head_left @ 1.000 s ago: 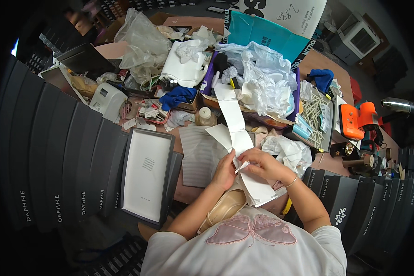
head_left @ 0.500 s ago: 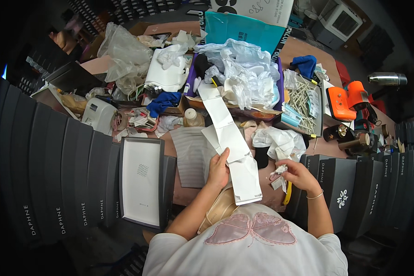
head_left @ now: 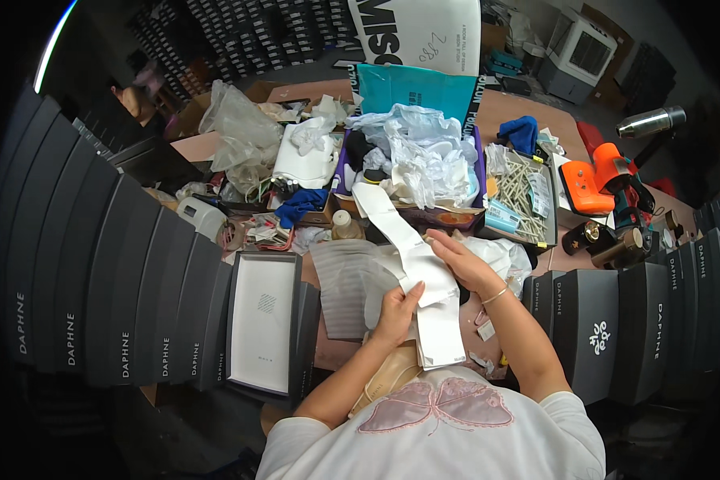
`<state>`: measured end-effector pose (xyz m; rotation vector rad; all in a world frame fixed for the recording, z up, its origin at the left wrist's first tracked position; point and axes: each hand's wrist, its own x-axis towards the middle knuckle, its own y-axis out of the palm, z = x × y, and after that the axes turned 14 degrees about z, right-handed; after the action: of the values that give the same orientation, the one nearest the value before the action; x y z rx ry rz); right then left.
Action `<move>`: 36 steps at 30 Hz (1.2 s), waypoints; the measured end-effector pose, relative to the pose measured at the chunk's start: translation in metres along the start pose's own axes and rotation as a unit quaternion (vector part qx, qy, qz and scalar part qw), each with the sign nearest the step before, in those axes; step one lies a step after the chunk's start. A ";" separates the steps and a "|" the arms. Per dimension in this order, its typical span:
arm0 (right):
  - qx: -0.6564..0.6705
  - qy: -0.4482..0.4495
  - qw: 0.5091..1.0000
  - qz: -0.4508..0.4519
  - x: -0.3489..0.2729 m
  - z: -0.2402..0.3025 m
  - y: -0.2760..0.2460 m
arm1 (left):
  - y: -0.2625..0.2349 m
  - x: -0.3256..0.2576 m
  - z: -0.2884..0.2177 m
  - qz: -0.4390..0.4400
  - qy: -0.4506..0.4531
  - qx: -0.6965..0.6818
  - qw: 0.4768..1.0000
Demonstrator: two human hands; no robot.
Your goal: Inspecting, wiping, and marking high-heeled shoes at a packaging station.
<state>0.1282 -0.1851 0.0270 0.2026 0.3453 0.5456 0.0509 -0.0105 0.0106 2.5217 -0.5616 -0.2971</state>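
Partly curled left hand, gripping paper strip

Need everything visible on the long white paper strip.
The paper strip is long, white and creased into panels, with small dark print near some folds. It slants from its far end, seen against the purple box, down toward the white shirt. The left hand holds its left edge, thumb on top; the right hand lies along its right side, fingers extended.

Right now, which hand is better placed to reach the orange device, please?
Probably the right hand: it is nearer the orange device and looks open at the edge of the white paper strip, while the left hand grips that strip.
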 end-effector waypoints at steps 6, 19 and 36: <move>-0.013 -0.040 0.995 0.090 -0.005 0.029 0.014 | 0.010 -0.023 -0.013 0.098 -0.018 0.182 0.978; 0.033 0.106 0.993 -0.033 0.115 -0.023 -0.018 | -0.030 -0.035 0.005 -0.047 0.025 0.007 0.999; 0.202 -0.279 0.939 0.021 0.098 0.095 0.021 | -0.045 -0.035 0.011 -0.058 0.028 0.046 0.997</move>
<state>0.2317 -0.1239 0.0940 0.7466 -0.1073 0.4327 0.0317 0.0347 -0.0195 2.6488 -0.4178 -0.2470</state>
